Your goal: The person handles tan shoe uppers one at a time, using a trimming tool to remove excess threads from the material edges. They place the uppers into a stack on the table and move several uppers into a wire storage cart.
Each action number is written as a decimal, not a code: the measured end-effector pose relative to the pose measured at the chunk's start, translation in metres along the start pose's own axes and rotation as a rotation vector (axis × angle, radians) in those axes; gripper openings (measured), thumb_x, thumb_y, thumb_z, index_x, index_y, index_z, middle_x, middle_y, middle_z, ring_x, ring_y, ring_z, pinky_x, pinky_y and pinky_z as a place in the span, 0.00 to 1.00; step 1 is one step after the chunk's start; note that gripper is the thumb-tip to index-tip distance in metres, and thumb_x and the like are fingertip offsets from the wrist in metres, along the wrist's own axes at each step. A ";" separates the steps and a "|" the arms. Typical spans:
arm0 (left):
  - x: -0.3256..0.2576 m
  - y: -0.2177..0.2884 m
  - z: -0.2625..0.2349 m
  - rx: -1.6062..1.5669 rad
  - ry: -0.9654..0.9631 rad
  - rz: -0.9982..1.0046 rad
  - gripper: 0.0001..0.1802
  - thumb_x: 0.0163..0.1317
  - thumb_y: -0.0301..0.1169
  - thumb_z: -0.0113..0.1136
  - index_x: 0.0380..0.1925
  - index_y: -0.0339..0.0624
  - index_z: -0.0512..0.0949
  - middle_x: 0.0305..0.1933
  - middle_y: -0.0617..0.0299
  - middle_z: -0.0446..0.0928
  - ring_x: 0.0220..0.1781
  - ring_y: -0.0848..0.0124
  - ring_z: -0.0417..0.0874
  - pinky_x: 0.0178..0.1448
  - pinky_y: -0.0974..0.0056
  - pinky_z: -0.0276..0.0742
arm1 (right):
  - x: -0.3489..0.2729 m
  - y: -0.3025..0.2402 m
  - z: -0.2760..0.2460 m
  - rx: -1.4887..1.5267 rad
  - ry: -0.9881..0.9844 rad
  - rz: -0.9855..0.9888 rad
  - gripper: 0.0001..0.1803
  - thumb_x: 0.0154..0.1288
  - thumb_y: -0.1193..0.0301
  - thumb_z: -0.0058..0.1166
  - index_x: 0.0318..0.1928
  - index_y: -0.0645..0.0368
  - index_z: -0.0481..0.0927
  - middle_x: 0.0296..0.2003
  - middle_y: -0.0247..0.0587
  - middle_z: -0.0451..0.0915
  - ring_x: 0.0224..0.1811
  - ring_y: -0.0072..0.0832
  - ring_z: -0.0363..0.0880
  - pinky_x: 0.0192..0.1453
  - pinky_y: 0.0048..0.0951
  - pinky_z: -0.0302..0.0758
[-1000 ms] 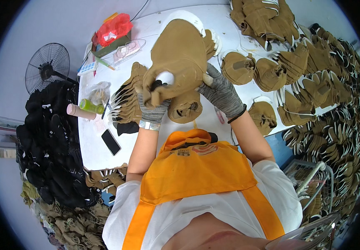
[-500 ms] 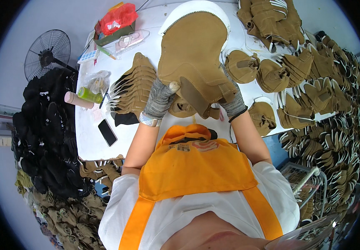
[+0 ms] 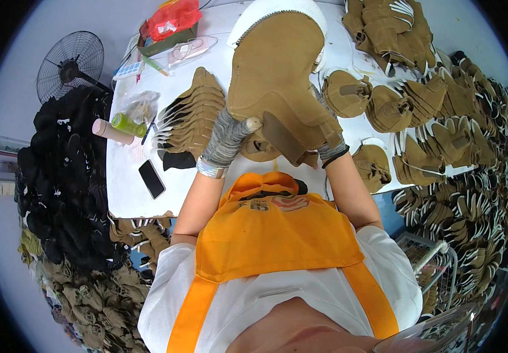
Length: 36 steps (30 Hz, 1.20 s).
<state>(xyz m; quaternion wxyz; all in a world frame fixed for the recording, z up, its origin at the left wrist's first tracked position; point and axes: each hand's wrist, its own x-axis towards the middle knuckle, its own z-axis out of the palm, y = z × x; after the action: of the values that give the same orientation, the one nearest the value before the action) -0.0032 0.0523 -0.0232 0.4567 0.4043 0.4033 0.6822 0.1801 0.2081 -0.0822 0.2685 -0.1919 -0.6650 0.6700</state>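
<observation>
I hold a large tan suede shoe upper (image 3: 274,76) up in front of me, above the white table (image 3: 127,176). My left hand (image 3: 228,138), in a grey knit glove, grips its lower left edge with the fingers tucked behind the piece. My right hand (image 3: 329,144), also gloved, is mostly hidden behind the lower right edge and grips it there. A darker tan flap (image 3: 283,138) hangs from the bottom of the piece between my hands.
A stack of tan uppers (image 3: 192,115) lies left of my hands, more tan pieces (image 3: 383,106) to the right. A black phone (image 3: 151,179), a green bottle (image 3: 128,124), a red bag (image 3: 170,19), a floor fan (image 3: 68,59) and black shoe piles (image 3: 60,176) are at left.
The tan upper has been raised and turned flat toward the camera. Both hands moved from its top to its lower edges.
</observation>
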 end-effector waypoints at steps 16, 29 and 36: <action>0.004 -0.016 0.000 -0.962 0.226 -0.266 0.28 0.73 0.46 0.46 0.63 0.37 0.65 0.65 0.50 0.69 0.66 0.57 0.71 0.69 0.53 0.71 | 0.000 -0.007 0.011 -1.041 0.000 0.217 0.28 0.63 0.64 0.58 0.61 0.61 0.68 0.50 0.44 0.80 0.52 0.36 0.79 0.57 0.29 0.75; -0.066 -0.170 -0.072 -0.749 0.621 -0.618 0.18 0.74 0.37 0.44 0.58 0.40 0.70 0.56 0.49 0.76 0.55 0.57 0.80 0.56 0.51 0.83 | -0.037 0.135 0.011 0.274 0.429 0.840 0.23 0.70 0.52 0.49 0.52 0.59 0.75 0.45 0.44 0.79 0.42 0.32 0.79 0.44 0.32 0.82; -0.062 -0.223 -0.112 -0.463 0.739 -0.690 0.17 0.73 0.34 0.47 0.57 0.43 0.72 0.51 0.54 0.79 0.47 0.62 0.83 0.49 0.59 0.84 | -0.021 0.169 0.000 -0.136 0.273 0.804 0.23 0.71 0.52 0.46 0.50 0.59 0.74 0.40 0.41 0.78 0.39 0.31 0.78 0.39 0.32 0.81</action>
<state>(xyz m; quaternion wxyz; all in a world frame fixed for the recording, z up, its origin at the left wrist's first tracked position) -0.0240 0.0310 -0.2779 0.5587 -0.1281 0.4853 0.6602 0.1793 0.1998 -0.2519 0.0585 -0.5398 -0.5383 0.6445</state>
